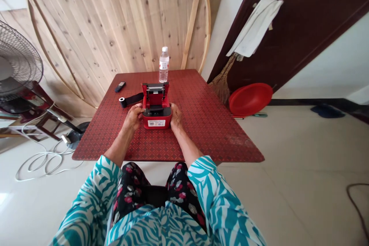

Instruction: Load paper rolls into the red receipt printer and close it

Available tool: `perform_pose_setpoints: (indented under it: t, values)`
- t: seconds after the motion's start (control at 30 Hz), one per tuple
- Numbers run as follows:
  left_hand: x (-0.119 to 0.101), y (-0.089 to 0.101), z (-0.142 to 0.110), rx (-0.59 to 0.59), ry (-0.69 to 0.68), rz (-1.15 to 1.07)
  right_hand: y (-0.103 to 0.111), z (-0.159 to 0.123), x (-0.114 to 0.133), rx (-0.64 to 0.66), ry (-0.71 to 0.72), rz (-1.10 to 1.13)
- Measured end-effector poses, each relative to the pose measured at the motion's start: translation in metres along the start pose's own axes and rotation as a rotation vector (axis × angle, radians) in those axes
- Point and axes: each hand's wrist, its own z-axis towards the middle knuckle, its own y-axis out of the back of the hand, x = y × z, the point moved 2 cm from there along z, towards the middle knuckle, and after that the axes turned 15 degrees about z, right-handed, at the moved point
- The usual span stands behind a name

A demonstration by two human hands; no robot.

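A small red and black label printer rests on the table with its lid raised and its inside showing. On its front is a white sticker with a square code and print. My left hand grips the printer's left side, the fingertips at its upper edge. The right side is held by my right hand, its fingers partly hidden behind the casing. To the left stands a small black ribbon roll with a white core. Its loose black strip runs toward the printer's back left, where I cannot tell if it enters.
The red patterned table carries a water bottle at the back and a dark remote at the back left. A fan stands left, with cords on the floor. Right are a broom and red basin.
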Motion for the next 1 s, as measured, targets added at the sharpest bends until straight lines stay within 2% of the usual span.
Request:
perform_pose_setpoints:
  t: [0.23, 0.3, 0.4, 0.5, 0.6, 0.7, 0.77, 0.83, 0.93, 1.0]
  values:
    - [-0.007, 0.001, -0.005, -0.105, -0.055, 0.116, 0.001, 0.002, -0.004, 0.014, 0.013, 0.018]
    - [-0.014, 0.003, -0.006, -0.144, -0.129, 0.183, 0.001, 0.002, -0.004, 0.014, 0.018, 0.031]
    - [-0.035, -0.001, 0.0, -0.141, -0.333, 0.332, 0.001, 0.004, -0.005, 0.009, 0.022, 0.049]
    - [-0.057, -0.016, 0.015, 0.037, -0.43, 0.553, 0.0, 0.006, -0.007, -0.009, 0.025, 0.059]
    - [-0.07, -0.034, 0.035, 0.266, -0.337, 0.696, -0.001, 0.008, -0.009, -0.026, 0.039, 0.049]
    - [-0.073, -0.049, 0.052, 0.409, -0.237, 0.767, -0.001, 0.009, -0.01, -0.027, 0.041, 0.028]
    - [-0.071, -0.054, 0.059, 0.462, -0.208, 0.839, -0.002, 0.009, -0.01, -0.018, 0.041, 0.018]
    - [-0.067, -0.056, 0.063, 0.517, -0.237, 0.938, -0.002, 0.009, -0.009, -0.016, 0.041, 0.018]
    - [-0.062, -0.057, 0.068, 0.562, -0.371, 1.058, -0.002, 0.009, -0.008, -0.029, 0.036, 0.026]
    - [-0.059, -0.055, 0.073, 0.518, -0.452, 1.058, -0.002, 0.009, -0.008, -0.029, 0.035, 0.025]
